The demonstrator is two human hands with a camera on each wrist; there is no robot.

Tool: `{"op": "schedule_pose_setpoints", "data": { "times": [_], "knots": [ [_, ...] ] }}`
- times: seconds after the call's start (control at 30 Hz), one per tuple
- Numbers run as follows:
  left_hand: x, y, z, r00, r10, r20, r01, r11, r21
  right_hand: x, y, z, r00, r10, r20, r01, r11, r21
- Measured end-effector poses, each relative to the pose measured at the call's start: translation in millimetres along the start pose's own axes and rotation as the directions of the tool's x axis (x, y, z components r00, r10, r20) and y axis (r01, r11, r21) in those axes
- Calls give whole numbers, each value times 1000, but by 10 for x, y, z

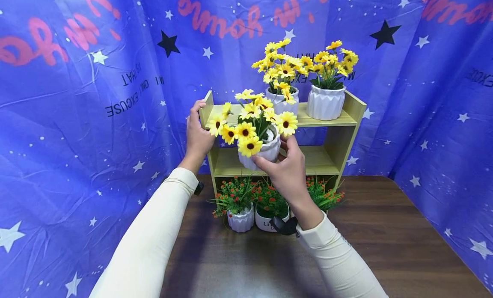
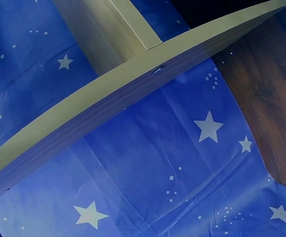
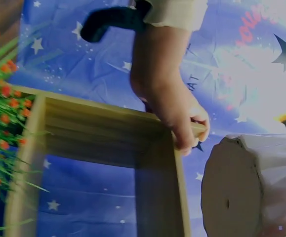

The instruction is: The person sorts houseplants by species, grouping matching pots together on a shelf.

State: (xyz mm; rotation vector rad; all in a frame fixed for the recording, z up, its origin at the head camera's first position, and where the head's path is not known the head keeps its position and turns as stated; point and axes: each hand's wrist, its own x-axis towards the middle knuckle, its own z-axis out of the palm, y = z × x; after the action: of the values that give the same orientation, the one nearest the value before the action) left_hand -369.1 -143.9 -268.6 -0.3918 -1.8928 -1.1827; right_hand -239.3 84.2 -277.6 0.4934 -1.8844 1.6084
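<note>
The right hand (image 1: pixel 286 169) pinches a white pot (image 1: pixel 265 156) between its thumb and fingers. The thumb is on the near side of the pot. The pot is up in the air, in front of the top board of the shelf (image 1: pixel 344 137), and it tips a bit. Yellow flowers (image 1: pixel 250 147) stick out of it and lean to the left. The right wrist camera sees the pot's round bottom, with a small dark hole, just beside the shelf and not touching it.

The left hand (image 1: pixel 199 133) holds the top of the shelf's left side, with its fingers bent round the wood.

Two more white pots, a middle one (image 1: pixel 282 106) and a right one (image 1: pixel 326 103), stand upright on the top board. Both have yellow flowers too.

Down low, at the foot of the shelf, there are three plants with little red flowers. The left plant (image 1: pixel 236 193) is in a white pot with ridges. The middle plant (image 1: pixel 271 199) is in a smooth white pot with black letters. The right plant (image 1: pixel 323 193) is partly hidden by the right arm. The table (image 1: pixel 369 229) is brown wood. Behind everything hangs a blue cloth (image 1: pixel 239 71) with stars.
</note>
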Motion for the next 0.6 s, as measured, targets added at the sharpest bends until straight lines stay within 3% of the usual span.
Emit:
{"op": "schedule_pose_setpoints", "data": {
  "times": [0.17, 0.4, 0.6],
  "knots": [
    [9, -8, -6, 999, -39, 20, 39, 999, -1, 252, -55, 98, 999, -31, -22, 31, 999, -38],
    [-8, -7, 10, 998, -65, 15, 65, 998, 24, 452, -20, 255, 999, -26, -48, 23, 998, -52],
    [-7, 0, 33, 1000, -26, -17, 26, 1000, 4, 579, 9, 349, 998, -24, -64, 20, 998, -66]
  ]
}}
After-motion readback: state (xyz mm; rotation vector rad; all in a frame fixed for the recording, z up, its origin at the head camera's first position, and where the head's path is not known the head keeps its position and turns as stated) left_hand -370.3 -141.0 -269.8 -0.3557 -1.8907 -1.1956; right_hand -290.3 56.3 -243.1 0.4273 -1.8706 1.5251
